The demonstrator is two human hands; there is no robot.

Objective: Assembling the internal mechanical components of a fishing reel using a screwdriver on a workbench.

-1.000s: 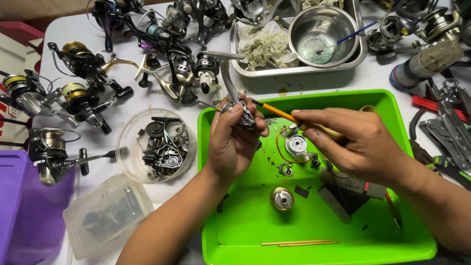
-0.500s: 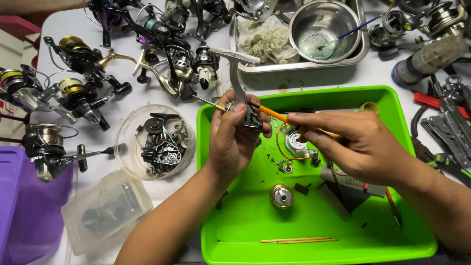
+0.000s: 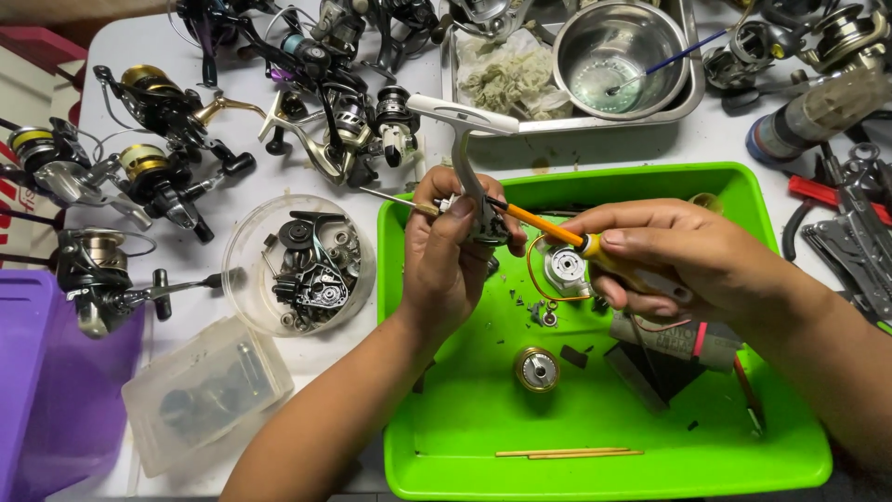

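Note:
My left hand [image 3: 455, 256] grips a silver fishing reel body [image 3: 465, 158] upright over the back left of a green tray [image 3: 604, 474]; its foot points up and away. My right hand [image 3: 688, 260] holds a yellow-and-orange screwdriver [image 3: 544, 226] with its tip against the reel body. Below the screwdriver a small silver reel part [image 3: 565, 268] lies inside a loop of orange wire [image 3: 534, 279]. A gold spool cap [image 3: 537, 369] rests in the middle of the tray, and two wooden sticks [image 3: 567, 453] lie near its front edge.
Several fishing reels [image 3: 158, 177] crowd the white table at left and back. A round clear dish [image 3: 297, 265] holds reel parts; a clear box [image 3: 204, 390] and purple bin [image 3: 46, 390] sit front left. A steel tray [image 3: 530, 112] with bowl [image 3: 618, 46] stands behind. Pliers [image 3: 855, 242] lie right.
Both hands and the reel body have stayed almost in place; the reel has tipped slightly and the screwdriver tip remains against it.

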